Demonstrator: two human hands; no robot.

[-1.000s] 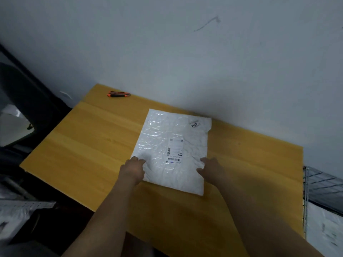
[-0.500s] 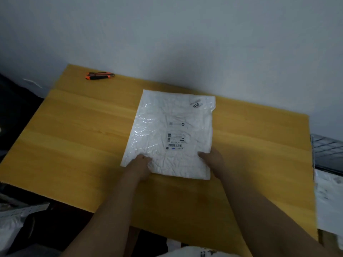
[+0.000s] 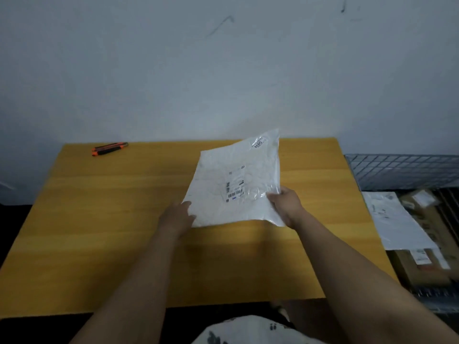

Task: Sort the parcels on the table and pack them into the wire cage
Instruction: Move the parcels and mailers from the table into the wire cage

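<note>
Lifting parcel clear of table, flat there half a second ago, left hand gripping near-left corner, right hand pinching near-right edge, thumb on top; likely sorted, bound right for part-filled cage.

One head-worn wide-angle view looks forward and down, close over the table, facing the wall.

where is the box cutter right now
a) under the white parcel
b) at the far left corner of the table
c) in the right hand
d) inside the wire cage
b: the cutter lies on the table near its far left corner, well apart from the parcel.
</note>
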